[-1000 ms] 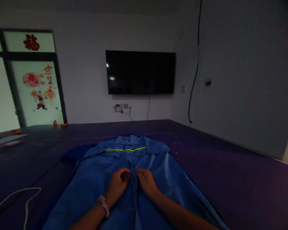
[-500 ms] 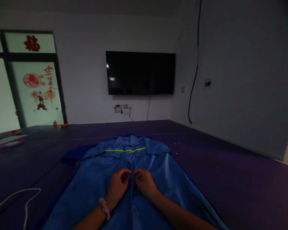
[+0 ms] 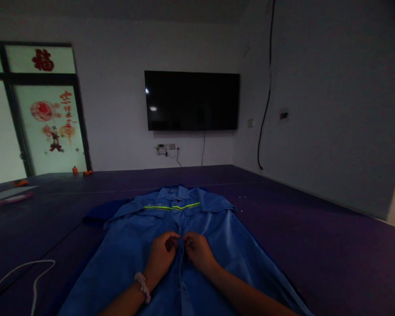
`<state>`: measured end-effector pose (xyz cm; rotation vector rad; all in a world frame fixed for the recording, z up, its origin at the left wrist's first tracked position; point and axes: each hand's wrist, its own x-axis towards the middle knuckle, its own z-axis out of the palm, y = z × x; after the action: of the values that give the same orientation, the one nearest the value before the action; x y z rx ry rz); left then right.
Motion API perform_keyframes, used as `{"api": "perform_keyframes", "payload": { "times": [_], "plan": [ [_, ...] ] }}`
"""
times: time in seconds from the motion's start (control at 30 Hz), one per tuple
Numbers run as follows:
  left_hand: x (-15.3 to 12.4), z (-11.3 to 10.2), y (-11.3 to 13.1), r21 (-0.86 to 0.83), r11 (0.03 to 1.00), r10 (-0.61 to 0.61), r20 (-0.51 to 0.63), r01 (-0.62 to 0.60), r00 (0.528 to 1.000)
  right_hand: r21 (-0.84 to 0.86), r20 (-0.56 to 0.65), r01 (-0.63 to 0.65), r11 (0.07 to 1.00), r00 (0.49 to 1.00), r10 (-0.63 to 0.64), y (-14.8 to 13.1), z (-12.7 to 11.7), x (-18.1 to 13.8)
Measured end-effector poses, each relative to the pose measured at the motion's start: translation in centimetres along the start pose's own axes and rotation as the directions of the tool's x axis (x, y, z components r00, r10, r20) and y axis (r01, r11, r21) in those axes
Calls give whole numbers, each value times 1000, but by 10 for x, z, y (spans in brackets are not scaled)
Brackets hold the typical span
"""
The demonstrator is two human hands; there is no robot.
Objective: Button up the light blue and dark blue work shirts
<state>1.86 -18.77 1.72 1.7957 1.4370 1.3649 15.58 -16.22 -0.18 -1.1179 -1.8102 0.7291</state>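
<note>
A blue short-sleeved work shirt (image 3: 125,250) with a yellow-green stripe across the chest lies spread out front up, its collar at the far end. My left hand (image 3: 163,252), with a scrunchie on the wrist, is closed at the left side of the front placket, thumb and finger pinched on the cloth. Just across the placket, my right hand (image 3: 197,250) has its fingers curled and pinched at the cloth too. The fingertips are close together, and any button between them is too small and dark to make out.
The shirt lies on a purple floor mat (image 3: 316,245). A darker blue cloth (image 3: 107,211) shows beneath its left sleeve. A white cable (image 3: 36,262) runs at the lower left. Orange toys (image 3: 87,173) stand near the door, and a television (image 3: 192,101) hangs on the far wall.
Both hands stay at the same spot on the placket, and the shirt lies as before. The view has shifted very slightly.
</note>
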Motion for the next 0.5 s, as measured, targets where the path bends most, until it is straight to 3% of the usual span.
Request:
{"api": "perform_keyframes", "payload": {
  "times": [0.5],
  "plan": [
    [-1,-1,-1,-3,999,44,11,-44,999,6,48,20,1000,999,-20,-1,-2,0]
  ]
}}
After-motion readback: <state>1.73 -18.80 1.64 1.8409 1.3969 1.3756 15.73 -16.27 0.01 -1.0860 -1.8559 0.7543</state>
